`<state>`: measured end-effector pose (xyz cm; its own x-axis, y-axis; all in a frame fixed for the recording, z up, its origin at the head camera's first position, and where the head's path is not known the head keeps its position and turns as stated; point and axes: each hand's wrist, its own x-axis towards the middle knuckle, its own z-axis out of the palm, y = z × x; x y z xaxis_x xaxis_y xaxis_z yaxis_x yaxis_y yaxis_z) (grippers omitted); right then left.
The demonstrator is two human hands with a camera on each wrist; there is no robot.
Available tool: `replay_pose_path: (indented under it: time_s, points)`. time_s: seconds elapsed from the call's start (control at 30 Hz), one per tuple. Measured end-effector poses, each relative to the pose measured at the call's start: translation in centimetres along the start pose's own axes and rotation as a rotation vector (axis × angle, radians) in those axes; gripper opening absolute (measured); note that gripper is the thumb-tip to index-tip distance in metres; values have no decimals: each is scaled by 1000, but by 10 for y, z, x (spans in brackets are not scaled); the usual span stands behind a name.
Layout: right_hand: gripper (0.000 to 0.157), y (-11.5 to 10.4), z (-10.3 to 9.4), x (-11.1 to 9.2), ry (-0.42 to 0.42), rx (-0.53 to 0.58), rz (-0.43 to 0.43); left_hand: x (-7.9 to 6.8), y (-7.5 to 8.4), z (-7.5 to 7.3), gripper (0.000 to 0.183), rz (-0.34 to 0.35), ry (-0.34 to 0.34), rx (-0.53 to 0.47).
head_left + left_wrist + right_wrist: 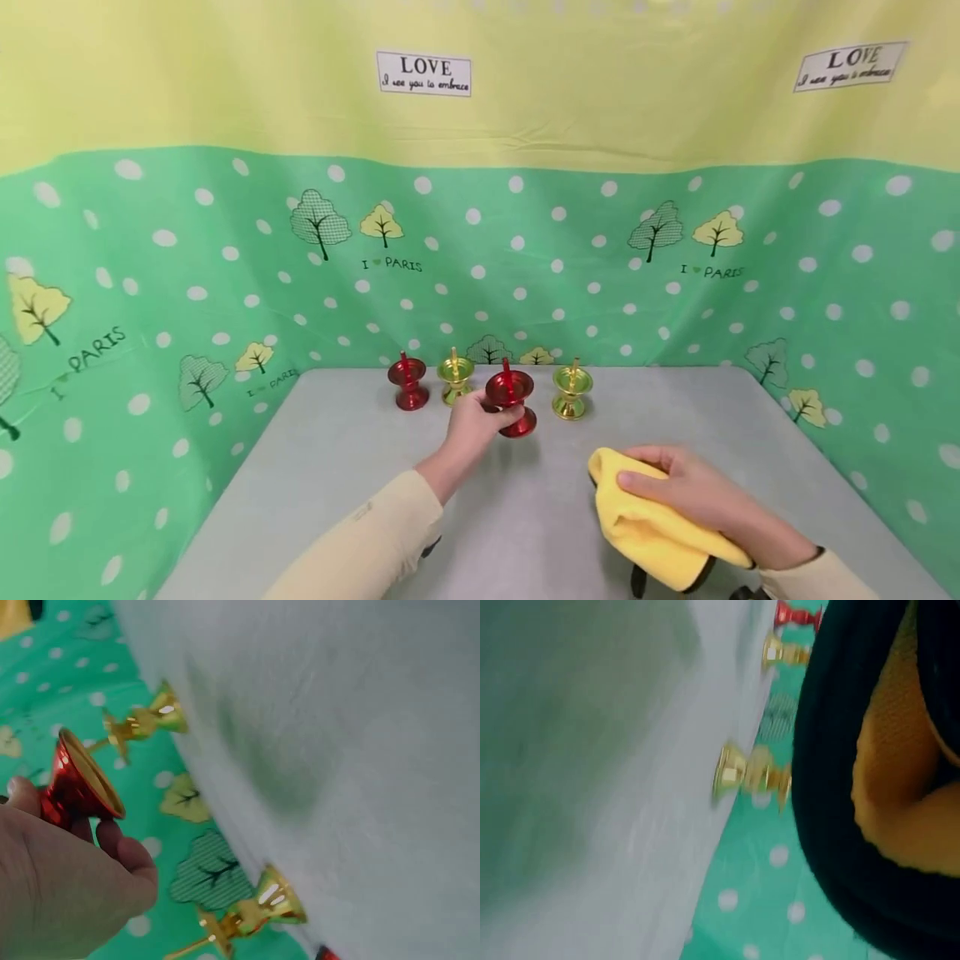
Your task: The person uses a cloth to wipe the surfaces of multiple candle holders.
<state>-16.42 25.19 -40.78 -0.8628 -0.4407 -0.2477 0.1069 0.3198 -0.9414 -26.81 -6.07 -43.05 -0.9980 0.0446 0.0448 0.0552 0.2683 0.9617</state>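
My left hand (472,429) grips a red metallic candle holder (510,387) round its narrow stem, raised a little off the grey table; in the left wrist view the holder's flared base (82,784) shows beyond the fingers. A folded yellow cloth (648,521) with dark edging is held in my right hand (690,487), thumb on top, over the table's right side. Up close in the right wrist view, the cloth's dark border (832,787) hides the hand. Another red holder (409,383) and two gold ones, left (456,379) and right (572,392), stand upright at the back.
The grey table (360,467) ends at a green, dotted curtain (517,275) printed with trees, which hangs behind and along both sides. The standing holders form a row near the far edge, close to the curtain.
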Motion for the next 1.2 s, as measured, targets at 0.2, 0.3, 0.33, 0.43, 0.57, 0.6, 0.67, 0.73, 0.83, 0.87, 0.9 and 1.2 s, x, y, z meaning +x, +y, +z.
replay_pose_path:
  time_s: [0.2, 0.3, 0.33, 0.43, 0.57, 0.6, 0.67, 0.73, 0.83, 0.87, 0.9, 1.2]
  points:
    - [70, 8, -34, -22, 124, -38, 37, 41, -12, 30, 35, -27, 81, 91]
    - [72, 12, -44, -27, 154, -40, 47, 56, -19, 38, 36, -70, 91, 103]
    - [72, 14, -47, -28, 162, -40, 50, 61, -21, 39, 37, -87, 98, 100]
    - [73, 18, -53, -31, 183, -52, 56, 72, -25, 44, 39, -128, 153, 129]
    - [76, 23, -60, -36, 178, -33, 81, 81, -29, 55, 38, -137, 210, 180]
    - [77, 25, -61, -38, 175, -24, 86, 82, -30, 58, 38, -129, 216, 189]
    - [77, 28, -62, -41, 168, 0, 99, 85, -34, 65, 36, -114, 229, 202]
    - [77, 29, -62, -43, 167, 14, 107, 85, -37, 71, 34, -95, 243, 237]
    - [76, 29, -60, -45, 166, 16, 101, 84, -39, 76, 37, -62, 239, 275]
    - [76, 29, -59, -45, 167, 18, 102, 84, -39, 76, 41, -55, 229, 279]
    - [77, 28, -58, -45, 170, 17, 101, 83, -39, 76, 45, -47, 214, 278]
    - [76, 25, -55, -48, 162, 29, 88, 40, -48, 34, 76, -121, 81, 72]
